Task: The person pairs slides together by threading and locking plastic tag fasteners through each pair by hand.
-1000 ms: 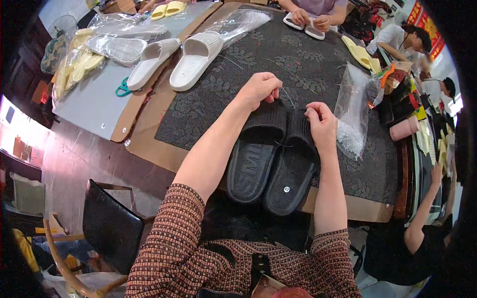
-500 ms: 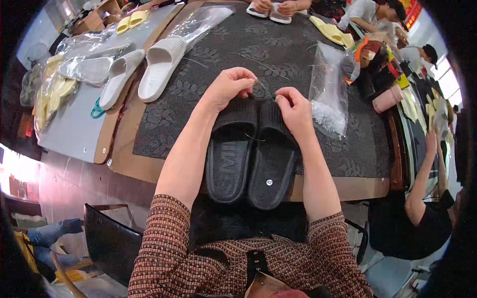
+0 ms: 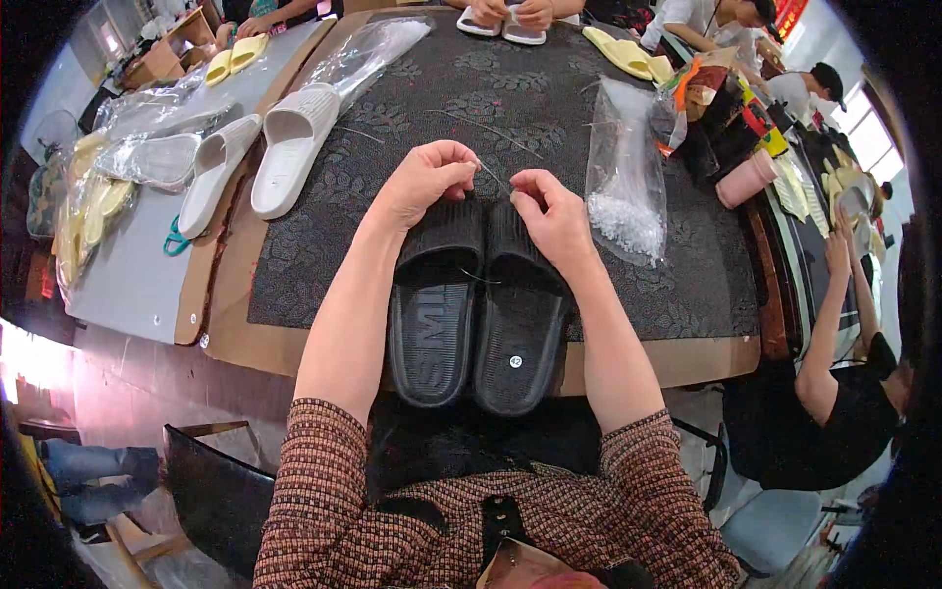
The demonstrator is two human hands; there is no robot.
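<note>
A pair of black slide slippers lies side by side at the table's near edge, toes away from me: the left slipper (image 3: 432,339) and the right slipper (image 3: 520,319). Inside the right one is a small round white sticker. Just beyond the toes, a thin strand (image 3: 493,175) stretches between my hands. My left hand (image 3: 429,187) is closed, pinching one end between thumb and fingertips. My right hand (image 3: 554,221), also closed, pinches at the other end beside the right toe. Another bit of thin strand (image 3: 478,279) shows across the inner edges of the straps.
White slippers (image 3: 294,147) lie to the left, near plastic-wrapped pairs (image 3: 93,206). A clear bag of short white pieces (image 3: 628,211) and a pink cup (image 3: 746,179) are on the right. Loose strands (image 3: 486,128) lie on the dark patterned mat (image 3: 324,255). Co-workers' hands (image 3: 510,14) hold white slippers at the far side.
The whole view has shifted slightly, so most things appear farther left. My hands keep their pinch on the strand and have come a little closer together.
</note>
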